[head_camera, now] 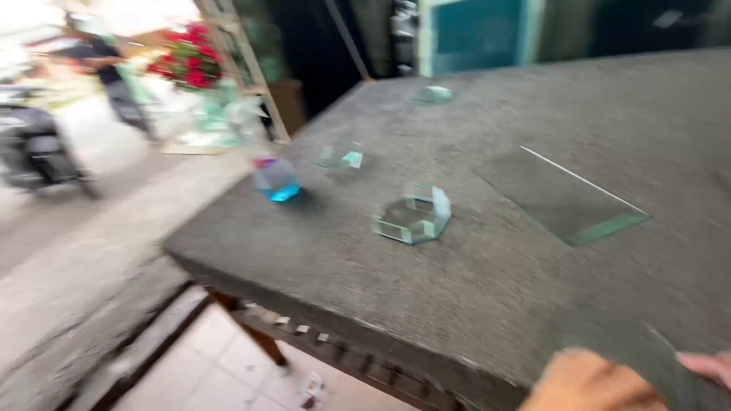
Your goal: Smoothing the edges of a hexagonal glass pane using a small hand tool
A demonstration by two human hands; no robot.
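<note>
Only the bottom right corner shows my hands, both cut off by the frame. My left hand (586,384) rests at the near edge of the grey felt-covered table (472,297). A fingertip of my right hand (704,367) lies just to its right. A thin clear edge, perhaps a glass sheet (661,342), runs between them; the blur hides whether either hand grips it. On the table farther off lie a rectangular glass pane (567,196) and an octagonal stack of glass pieces (413,215).
A blue-tinted glass piece (277,181) and two small glass offcuts (341,157) (434,94) lie near the table's left edge. Beyond it are a street with a walking person (106,72), a motorbike (34,148) and red flowers (186,57). Tiled floor (221,365) shows below.
</note>
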